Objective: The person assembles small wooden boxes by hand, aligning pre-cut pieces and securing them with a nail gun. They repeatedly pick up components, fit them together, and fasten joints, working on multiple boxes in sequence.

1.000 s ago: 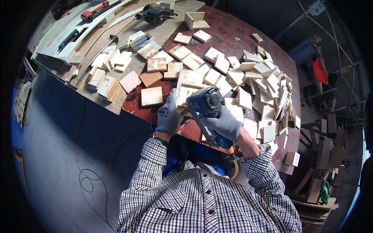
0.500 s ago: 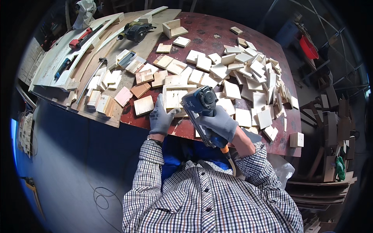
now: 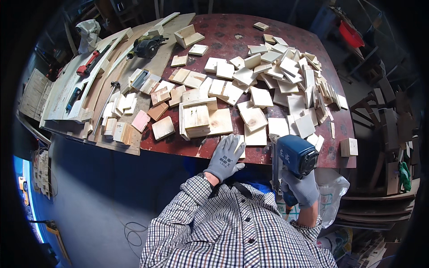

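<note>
My right hand (image 3: 303, 188) grips the handle of a blue and black nail gun (image 3: 295, 154), held upright just off the table's front edge. An orange fitting shows below its handle. My left hand (image 3: 226, 156) lies with outstretched fingers over a small pale wood block (image 3: 242, 149) at that edge, mostly covering it; the thumb points aside. Just beyond the left hand sits a small joined wooden piece (image 3: 196, 117) with upright sides, beside a flat square board (image 3: 221, 120). More square boards (image 3: 254, 119) lie to the right of it.
Loose wood squares are heaped on the red table (image 3: 214, 31) at the right. On the plank surface at left lie a circular saw (image 3: 147, 46), a red tool (image 3: 88, 63), a blue tool (image 3: 73, 99) and a hammer (image 3: 107, 100). A block stack (image 3: 348, 147) stands at the right corner.
My right hand has drawn the nail gun right and back from the joined wooden piece. My left hand has let go of that piece and moved right and nearer, onto a small block.
</note>
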Demonstrator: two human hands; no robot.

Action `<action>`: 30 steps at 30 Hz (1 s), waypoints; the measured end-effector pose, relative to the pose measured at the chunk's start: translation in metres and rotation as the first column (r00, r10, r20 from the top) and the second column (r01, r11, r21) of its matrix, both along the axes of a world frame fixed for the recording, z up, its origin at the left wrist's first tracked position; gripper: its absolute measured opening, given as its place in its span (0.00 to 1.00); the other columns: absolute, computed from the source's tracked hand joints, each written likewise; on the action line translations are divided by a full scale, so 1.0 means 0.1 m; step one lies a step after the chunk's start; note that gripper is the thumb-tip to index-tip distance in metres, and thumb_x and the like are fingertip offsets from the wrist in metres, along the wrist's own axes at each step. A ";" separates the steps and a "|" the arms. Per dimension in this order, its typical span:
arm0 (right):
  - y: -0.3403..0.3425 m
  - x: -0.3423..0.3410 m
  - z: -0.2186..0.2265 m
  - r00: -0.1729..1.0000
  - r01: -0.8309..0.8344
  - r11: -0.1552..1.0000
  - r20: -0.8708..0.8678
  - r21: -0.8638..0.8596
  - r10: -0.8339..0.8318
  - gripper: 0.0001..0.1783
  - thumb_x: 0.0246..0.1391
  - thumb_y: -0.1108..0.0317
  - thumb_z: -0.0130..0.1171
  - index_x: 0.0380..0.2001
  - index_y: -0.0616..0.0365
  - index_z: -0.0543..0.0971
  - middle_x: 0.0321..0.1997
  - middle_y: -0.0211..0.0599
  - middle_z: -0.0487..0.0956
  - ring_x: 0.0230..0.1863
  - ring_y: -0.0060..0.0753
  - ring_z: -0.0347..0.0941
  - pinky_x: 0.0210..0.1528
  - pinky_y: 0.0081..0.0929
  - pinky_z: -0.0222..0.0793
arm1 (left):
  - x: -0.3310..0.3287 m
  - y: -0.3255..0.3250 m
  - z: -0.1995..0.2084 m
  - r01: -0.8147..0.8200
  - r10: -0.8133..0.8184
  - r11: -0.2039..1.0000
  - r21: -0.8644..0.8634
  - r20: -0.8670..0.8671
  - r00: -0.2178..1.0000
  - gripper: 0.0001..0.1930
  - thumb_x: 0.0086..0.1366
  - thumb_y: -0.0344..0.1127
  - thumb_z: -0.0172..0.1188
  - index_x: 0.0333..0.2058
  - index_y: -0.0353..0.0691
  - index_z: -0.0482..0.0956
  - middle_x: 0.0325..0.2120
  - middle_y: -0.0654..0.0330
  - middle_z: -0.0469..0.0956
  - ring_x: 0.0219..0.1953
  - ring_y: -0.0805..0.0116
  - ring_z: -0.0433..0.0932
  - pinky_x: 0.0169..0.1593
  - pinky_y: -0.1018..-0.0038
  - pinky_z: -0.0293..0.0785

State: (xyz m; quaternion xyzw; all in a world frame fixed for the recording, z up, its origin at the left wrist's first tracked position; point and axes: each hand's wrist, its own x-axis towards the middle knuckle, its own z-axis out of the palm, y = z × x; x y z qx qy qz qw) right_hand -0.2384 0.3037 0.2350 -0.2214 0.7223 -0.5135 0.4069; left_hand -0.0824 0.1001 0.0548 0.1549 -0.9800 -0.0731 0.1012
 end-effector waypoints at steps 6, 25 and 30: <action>0.05 -0.04 -0.18 1.000 -0.016 1.000 0.007 -0.015 0.016 0.13 0.54 0.76 0.64 0.44 0.62 0.81 0.28 0.33 0.82 0.23 0.23 0.77 0.24 0.25 0.73 | 0.30 0.05 -0.06 0.145 -0.144 0.988 0.059 -0.016 0.989 0.36 0.63 0.46 0.68 0.68 0.45 0.68 0.68 0.49 0.67 0.72 0.45 0.63 0.71 0.50 0.63; -0.08 0.00 -0.08 0.994 -0.110 0.993 -0.032 -0.034 0.109 0.16 0.55 0.75 0.65 0.48 0.58 0.81 0.35 0.29 0.82 0.31 0.22 0.79 0.32 0.26 0.76 | 0.58 -1.20 0.27 -0.299 0.279 0.924 -0.239 -0.117 0.953 0.29 0.73 0.44 0.54 0.70 0.43 0.68 0.70 0.51 0.65 0.72 0.42 0.61 0.76 0.46 0.51; -0.11 -0.04 -0.18 0.988 -0.134 0.987 -0.093 -0.093 0.125 0.16 0.56 0.75 0.65 0.49 0.58 0.80 0.35 0.30 0.83 0.30 0.21 0.79 0.31 0.26 0.76 | 0.65 -1.24 0.19 -0.444 0.448 0.894 0.061 -0.163 0.879 0.31 0.68 0.48 0.63 0.69 0.50 0.72 0.73 0.47 0.62 0.73 0.35 0.58 0.74 0.44 0.56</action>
